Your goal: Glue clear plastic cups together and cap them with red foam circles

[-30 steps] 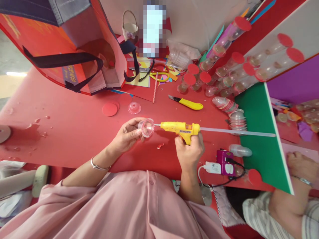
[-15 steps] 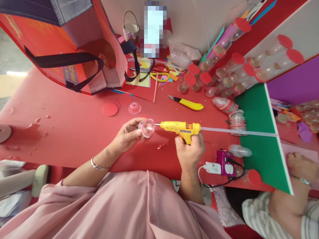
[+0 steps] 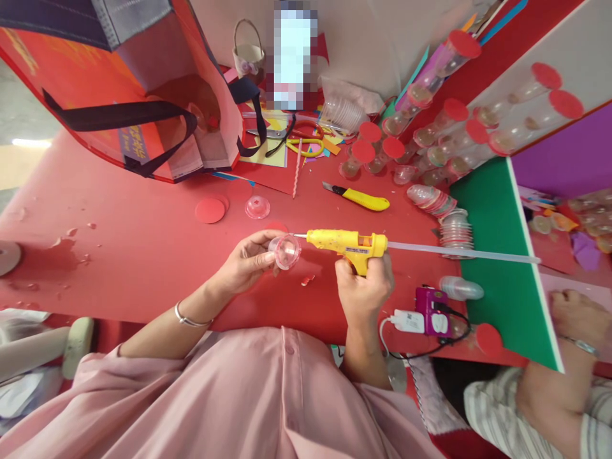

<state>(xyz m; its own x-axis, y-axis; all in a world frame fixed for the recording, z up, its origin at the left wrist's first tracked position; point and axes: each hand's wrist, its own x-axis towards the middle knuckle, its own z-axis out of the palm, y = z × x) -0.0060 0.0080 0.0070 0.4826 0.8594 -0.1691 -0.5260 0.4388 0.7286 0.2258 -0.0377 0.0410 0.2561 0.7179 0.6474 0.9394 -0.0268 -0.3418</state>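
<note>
Between the thumb and fingers of my left hand [image 3: 248, 260] is a clear plastic cup [image 3: 287, 252], tilted so its round rim faces me. My right hand [image 3: 364, 284] grips a yellow hot glue gun [image 3: 344, 243] by its handle. The gun's metal nozzle points left and meets the upper edge of the cup's rim; whether it touches I cannot tell. A long translucent glue stick [image 3: 459, 252] sticks out of the gun's back end. Beyond my hands lie a clear dome lid [image 3: 257, 206], red paper discs [image 3: 210, 210] and a yellow utility knife [image 3: 361, 197].
A large red bag [image 3: 119, 121] stands at the left. Scissors [image 3: 306, 146] lie on paper scraps at the back. Capped clear cups [image 3: 363, 153] and stacked lids [image 3: 456, 233] line the right, near a green divider [image 3: 502, 274] and a purple power adapter [image 3: 433, 311]. A co-worker's arm [image 3: 549, 401] is beyond it.
The cup has moved slightly right and down and turned a little. The gun's nozzle has shifted slightly left and up, now at the upper part of the rim.
</note>
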